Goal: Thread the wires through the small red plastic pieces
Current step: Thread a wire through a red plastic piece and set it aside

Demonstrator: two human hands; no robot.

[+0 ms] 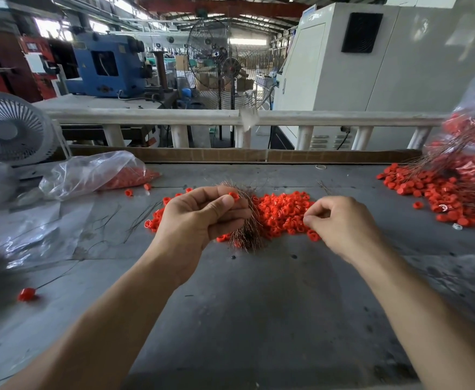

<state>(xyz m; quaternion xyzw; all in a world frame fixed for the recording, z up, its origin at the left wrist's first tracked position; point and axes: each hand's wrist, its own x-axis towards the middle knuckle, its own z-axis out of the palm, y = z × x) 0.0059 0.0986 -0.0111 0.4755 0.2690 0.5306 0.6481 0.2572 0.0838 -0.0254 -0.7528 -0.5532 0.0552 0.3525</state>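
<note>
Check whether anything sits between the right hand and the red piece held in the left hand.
Nothing visible blocks it. The left hand pinches one red piece and grips the wire bundle. Between it and the right hand there is open air above the loose pile of red pieces.

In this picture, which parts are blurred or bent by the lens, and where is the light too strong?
Head view: the railing bows from wide-angle distortion; the edges blur, notably the small fan and the bag at right; roof windows are overexposed; the left hand, right hand and red pieces stay fairly sharp.
</note>
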